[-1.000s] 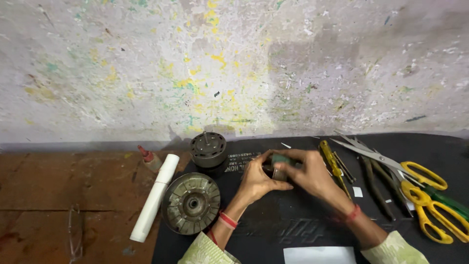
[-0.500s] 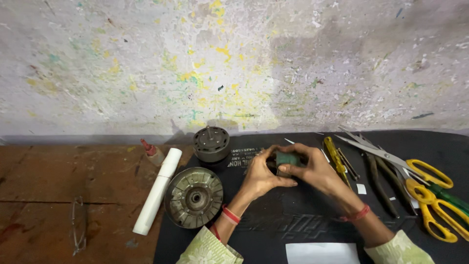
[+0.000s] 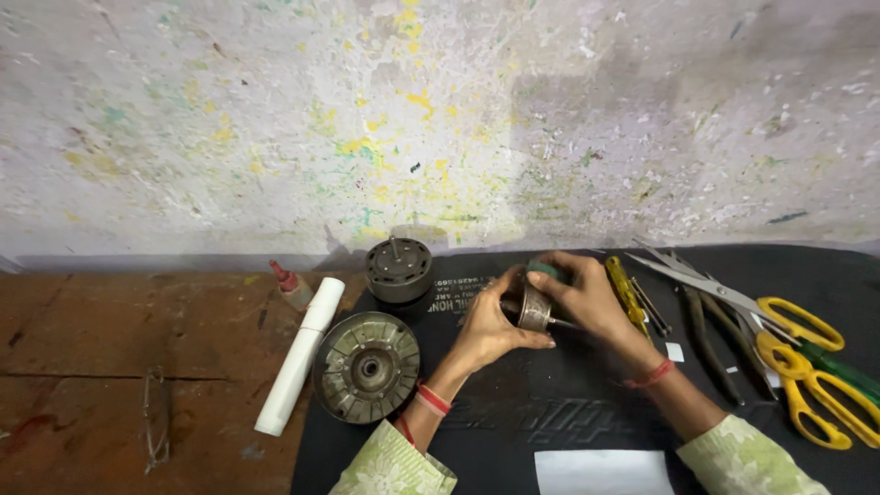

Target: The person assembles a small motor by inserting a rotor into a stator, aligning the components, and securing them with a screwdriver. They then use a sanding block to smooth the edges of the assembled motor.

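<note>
Over the black mat (image 3: 568,412) on the worktop, your left hand (image 3: 490,325) and right hand (image 3: 587,298) both close around a small metal cylindrical part (image 3: 532,307), just right of the round motor housing (image 3: 367,367).

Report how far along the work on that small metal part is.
Done: a round ribbed housing and a dark motor body lie apart on the mat. In hand: both hands, left hand and right hand, grip a small metal part. Left: scissors untouched.
</note>
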